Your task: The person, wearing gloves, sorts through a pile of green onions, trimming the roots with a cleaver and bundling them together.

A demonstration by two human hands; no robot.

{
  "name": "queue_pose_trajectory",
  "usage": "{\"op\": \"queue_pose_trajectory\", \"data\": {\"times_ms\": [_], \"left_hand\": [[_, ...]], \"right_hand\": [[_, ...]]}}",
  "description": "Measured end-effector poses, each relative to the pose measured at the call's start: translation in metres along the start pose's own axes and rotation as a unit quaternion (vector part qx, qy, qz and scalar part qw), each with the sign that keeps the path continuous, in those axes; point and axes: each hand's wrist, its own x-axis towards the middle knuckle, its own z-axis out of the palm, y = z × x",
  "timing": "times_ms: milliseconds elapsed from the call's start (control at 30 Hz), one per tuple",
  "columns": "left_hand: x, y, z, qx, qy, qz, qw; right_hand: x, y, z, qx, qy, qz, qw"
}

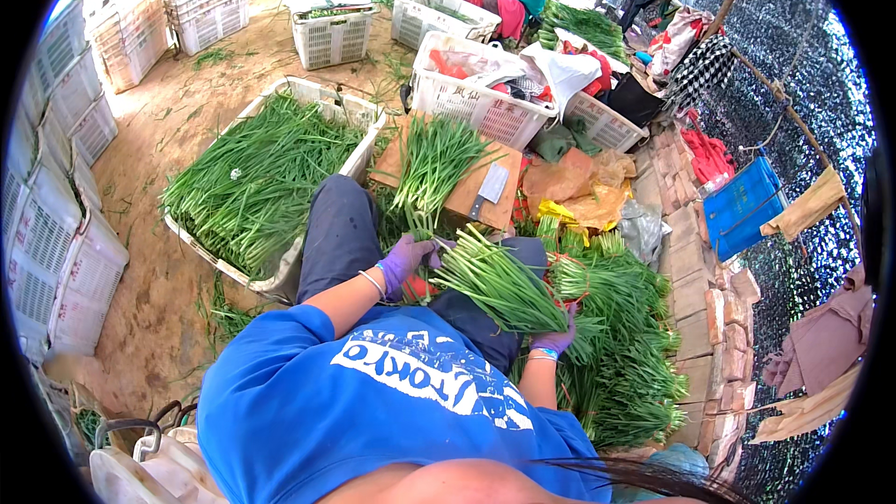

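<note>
Your forearms [347, 304] angle forward. Your purple-gloved right hand [556, 338] grasps the leafy end of a bundle of slender green stalks [499, 285]; your left hand [403, 261], also gloved, bends beside its pale ends, its grip too hidden to tell. Beyond the left fingers, a metal cleaver [493, 183] lies on a wooden board [504, 210]; well right of the right fingers runs a brick ledge [693, 341].

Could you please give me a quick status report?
Right hand holding green bundle by leafy end. Left hand at its pale end. Cleaver on board, apart from hands.
</note>
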Motion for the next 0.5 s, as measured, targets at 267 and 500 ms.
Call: {"op": "queue_pose_trajectory", "data": {"times_ms": [267,500], "left_hand": [[0.018,0.0,-0.017,-0.065,-0.011,-0.048,0.997],[0.046,-0.024,0.002,0.201,-0.198,-0.063,0.957]], "right_hand": [[0.004,-0.011,-0.03,-0.019,0.02,-0.028,0.999],[-0.007,-0.005,0.038,-0.145,0.011,-0.128,0.981]]}}
